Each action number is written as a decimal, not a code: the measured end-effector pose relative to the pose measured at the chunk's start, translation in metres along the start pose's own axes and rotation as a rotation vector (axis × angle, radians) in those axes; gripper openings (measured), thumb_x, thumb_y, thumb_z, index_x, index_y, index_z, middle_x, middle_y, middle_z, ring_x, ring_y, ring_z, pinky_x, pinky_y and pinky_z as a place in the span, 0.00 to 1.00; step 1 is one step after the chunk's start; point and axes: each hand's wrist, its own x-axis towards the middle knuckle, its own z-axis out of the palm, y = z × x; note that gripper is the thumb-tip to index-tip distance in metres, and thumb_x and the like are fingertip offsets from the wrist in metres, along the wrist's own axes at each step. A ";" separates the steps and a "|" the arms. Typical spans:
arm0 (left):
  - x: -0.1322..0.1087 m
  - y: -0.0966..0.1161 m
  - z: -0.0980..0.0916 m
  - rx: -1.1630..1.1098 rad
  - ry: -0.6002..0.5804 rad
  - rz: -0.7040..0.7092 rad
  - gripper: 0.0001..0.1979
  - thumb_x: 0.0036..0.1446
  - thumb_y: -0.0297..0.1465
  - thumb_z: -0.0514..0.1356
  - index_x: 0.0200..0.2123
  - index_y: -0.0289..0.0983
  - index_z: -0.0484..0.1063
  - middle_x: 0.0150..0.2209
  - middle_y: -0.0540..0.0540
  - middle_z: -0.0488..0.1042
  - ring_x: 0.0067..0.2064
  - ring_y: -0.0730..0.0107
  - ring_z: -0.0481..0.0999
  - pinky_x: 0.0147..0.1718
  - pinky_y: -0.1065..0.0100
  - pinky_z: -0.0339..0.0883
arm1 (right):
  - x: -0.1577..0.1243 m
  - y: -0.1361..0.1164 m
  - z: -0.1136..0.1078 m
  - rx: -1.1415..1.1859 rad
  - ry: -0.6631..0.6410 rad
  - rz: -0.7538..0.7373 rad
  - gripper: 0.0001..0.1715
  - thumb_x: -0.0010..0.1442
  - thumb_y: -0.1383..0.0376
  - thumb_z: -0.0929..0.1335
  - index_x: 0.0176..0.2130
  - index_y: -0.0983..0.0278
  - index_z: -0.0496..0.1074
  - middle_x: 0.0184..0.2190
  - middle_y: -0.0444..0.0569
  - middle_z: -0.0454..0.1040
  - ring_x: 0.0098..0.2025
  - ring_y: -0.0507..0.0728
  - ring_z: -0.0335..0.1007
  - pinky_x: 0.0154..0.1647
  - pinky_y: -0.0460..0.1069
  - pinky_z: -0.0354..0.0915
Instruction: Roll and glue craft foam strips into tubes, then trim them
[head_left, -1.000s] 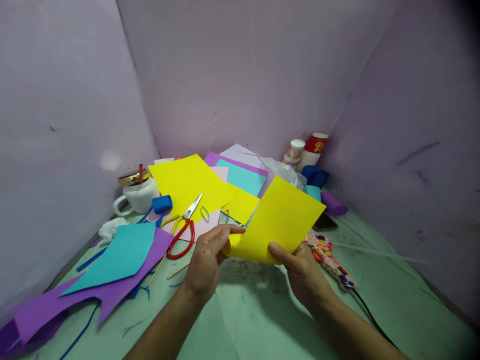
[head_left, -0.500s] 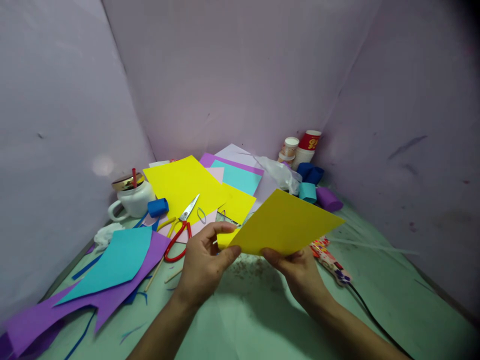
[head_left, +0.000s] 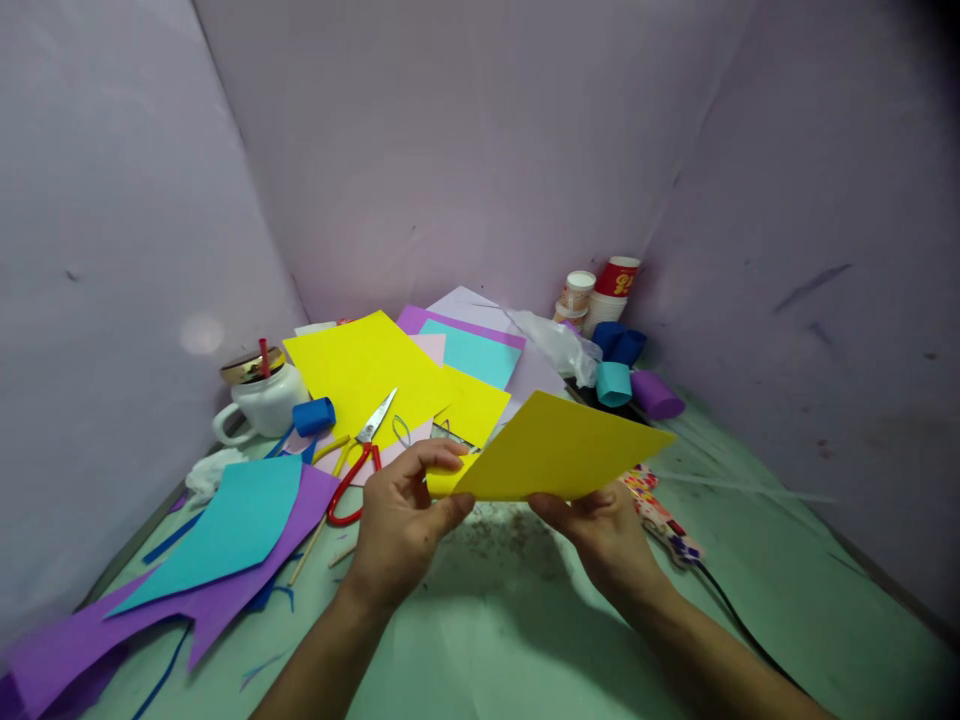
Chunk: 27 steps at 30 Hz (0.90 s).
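Both hands hold a yellow sheet point(head_left: 566, 450), paper or thin foam, in the air above the table. My left hand point(head_left: 401, 525) pinches its left end, where the sheet curls back into a rolled edge. At the lower right edge, my right hand point(head_left: 604, 535) grips it with the thumb in front and the fingers behind, partly hidden. Left of my left hand lie red-handled scissors point(head_left: 358, 465), blades open, on more yellow sheets point(head_left: 367, 370). A printed hot glue gun point(head_left: 660, 520) with a black cord rests just beyond my right hand.
Turquoise point(head_left: 232, 520) and purple cut sheets point(head_left: 97, 630) lie at the left, near a white mug point(head_left: 266, 405) and a blue roll point(head_left: 313, 415). Paper cups point(head_left: 611, 295), a plastic bag point(head_left: 555, 345), a turquoise roll point(head_left: 613, 384) and a purple roll point(head_left: 656, 395) stand at the back right. Walls enclose the table.
The yellow sheet has tipped a little lower and flatter, its top corner moving down and left. Both hands keep their hold on it.
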 end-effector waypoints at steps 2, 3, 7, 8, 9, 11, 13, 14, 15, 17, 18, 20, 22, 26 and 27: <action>0.000 0.004 -0.002 -0.003 -0.059 -0.034 0.14 0.42 0.26 0.68 0.35 0.38 0.75 0.45 0.43 0.74 0.49 0.57 0.72 0.44 0.65 0.68 | 0.000 -0.001 -0.003 -0.078 0.019 -0.158 0.09 0.51 0.58 0.72 0.34 0.57 0.78 0.33 0.48 0.79 0.37 0.62 0.73 0.42 0.57 0.66; 0.001 0.007 -0.004 -0.030 -0.089 -0.064 0.18 0.41 0.26 0.68 0.40 0.39 0.74 0.49 0.43 0.73 0.51 0.57 0.71 0.46 0.65 0.67 | 0.001 -0.001 -0.005 -0.133 0.010 -0.255 0.09 0.52 0.55 0.71 0.32 0.57 0.78 0.31 0.48 0.79 0.35 0.61 0.72 0.41 0.57 0.65; 0.008 0.018 -0.014 -0.335 -0.078 -0.245 0.26 0.45 0.33 0.67 0.50 0.40 0.69 0.55 0.40 0.68 0.55 0.55 0.67 0.47 0.63 0.66 | 0.004 0.003 -0.008 -0.391 -0.001 -0.592 0.23 0.57 0.47 0.64 0.26 0.56 0.79 0.25 0.49 0.79 0.32 0.62 0.69 0.38 0.59 0.60; 0.010 0.019 -0.016 -0.392 -0.046 -0.313 0.23 0.48 0.35 0.65 0.49 0.38 0.70 0.52 0.39 0.70 0.53 0.56 0.69 0.45 0.64 0.68 | 0.004 0.004 -0.007 -0.456 -0.002 -0.637 0.23 0.58 0.47 0.63 0.27 0.55 0.79 0.25 0.49 0.79 0.32 0.62 0.68 0.38 0.59 0.59; 0.012 0.019 -0.017 -0.412 -0.032 -0.391 0.21 0.50 0.35 0.64 0.47 0.36 0.70 0.49 0.39 0.72 0.49 0.57 0.71 0.41 0.65 0.69 | 0.004 0.004 -0.006 -0.516 -0.013 -0.671 0.21 0.59 0.49 0.63 0.27 0.55 0.79 0.25 0.48 0.80 0.32 0.62 0.68 0.38 0.59 0.58; 0.014 0.017 -0.018 -0.378 -0.045 -0.541 0.18 0.50 0.32 0.64 0.45 0.34 0.71 0.43 0.39 0.75 0.41 0.62 0.75 0.35 0.67 0.70 | 0.004 0.003 -0.003 -0.604 -0.066 -0.724 0.14 0.58 0.54 0.65 0.28 0.53 0.78 0.26 0.46 0.80 0.33 0.61 0.67 0.38 0.58 0.56; 0.015 0.013 -0.017 -0.358 -0.058 -0.619 0.18 0.46 0.27 0.65 0.44 0.33 0.72 0.38 0.41 0.77 0.36 0.65 0.76 0.34 0.69 0.70 | 0.002 -0.002 0.000 -0.644 -0.081 -0.775 0.06 0.56 0.60 0.68 0.31 0.53 0.78 0.29 0.45 0.80 0.34 0.60 0.66 0.37 0.56 0.56; 0.015 0.011 -0.016 -0.374 -0.049 -0.639 0.18 0.45 0.25 0.65 0.43 0.33 0.72 0.37 0.41 0.77 0.36 0.65 0.77 0.34 0.69 0.70 | 0.002 -0.004 0.000 -0.653 -0.068 -0.793 0.05 0.55 0.62 0.69 0.33 0.53 0.77 0.32 0.45 0.80 0.35 0.60 0.66 0.38 0.56 0.56; 0.016 0.009 -0.016 -0.402 -0.028 -0.644 0.18 0.44 0.24 0.65 0.42 0.32 0.73 0.37 0.41 0.78 0.36 0.64 0.77 0.35 0.69 0.71 | 0.001 -0.007 0.001 -0.648 -0.045 -0.805 0.07 0.54 0.64 0.70 0.35 0.53 0.77 0.35 0.46 0.79 0.36 0.60 0.66 0.39 0.56 0.57; 0.017 0.007 -0.017 -0.468 0.021 -0.622 0.17 0.43 0.23 0.65 0.40 0.32 0.74 0.38 0.40 0.78 0.38 0.62 0.77 0.37 0.67 0.71 | 0.001 -0.010 0.001 -0.597 0.009 -0.776 0.14 0.54 0.67 0.69 0.42 0.54 0.75 0.43 0.50 0.76 0.41 0.61 0.66 0.43 0.57 0.59; 0.019 0.006 -0.019 -0.490 0.038 -0.597 0.17 0.43 0.22 0.64 0.40 0.31 0.74 0.39 0.39 0.78 0.39 0.61 0.77 0.38 0.67 0.72 | 0.001 -0.012 0.001 -0.545 0.037 -0.729 0.17 0.56 0.68 0.67 0.45 0.55 0.73 0.47 0.51 0.73 0.45 0.61 0.65 0.46 0.57 0.60; 0.021 0.005 -0.021 -0.513 0.063 -0.547 0.17 0.42 0.23 0.65 0.40 0.31 0.75 0.38 0.39 0.78 0.39 0.61 0.78 0.38 0.67 0.73 | 0.002 -0.013 0.000 -0.372 0.079 -0.564 0.19 0.58 0.69 0.64 0.49 0.57 0.69 0.49 0.53 0.70 0.49 0.61 0.64 0.50 0.58 0.60; 0.022 0.004 -0.022 -0.510 0.065 -0.517 0.18 0.41 0.24 0.66 0.40 0.32 0.75 0.38 0.40 0.79 0.39 0.61 0.78 0.37 0.67 0.73 | 0.004 -0.013 0.000 -0.119 0.055 -0.312 0.16 0.61 0.66 0.62 0.50 0.58 0.67 0.48 0.53 0.69 0.49 0.60 0.66 0.50 0.57 0.62; 0.019 -0.001 -0.019 -0.413 0.007 -0.450 0.21 0.42 0.25 0.68 0.42 0.36 0.72 0.40 0.44 0.78 0.39 0.65 0.77 0.37 0.69 0.72 | 0.004 -0.013 0.003 0.239 -0.148 0.097 0.29 0.52 0.56 0.70 0.52 0.60 0.65 0.47 0.54 0.70 0.45 0.61 0.69 0.43 0.54 0.68; 0.018 -0.003 -0.018 -0.382 -0.001 -0.424 0.21 0.42 0.25 0.68 0.42 0.37 0.72 0.40 0.45 0.77 0.39 0.66 0.77 0.37 0.70 0.72 | 0.003 -0.013 0.004 0.242 -0.173 0.130 0.35 0.47 0.57 0.73 0.53 0.60 0.64 0.47 0.54 0.70 0.45 0.61 0.70 0.42 0.54 0.68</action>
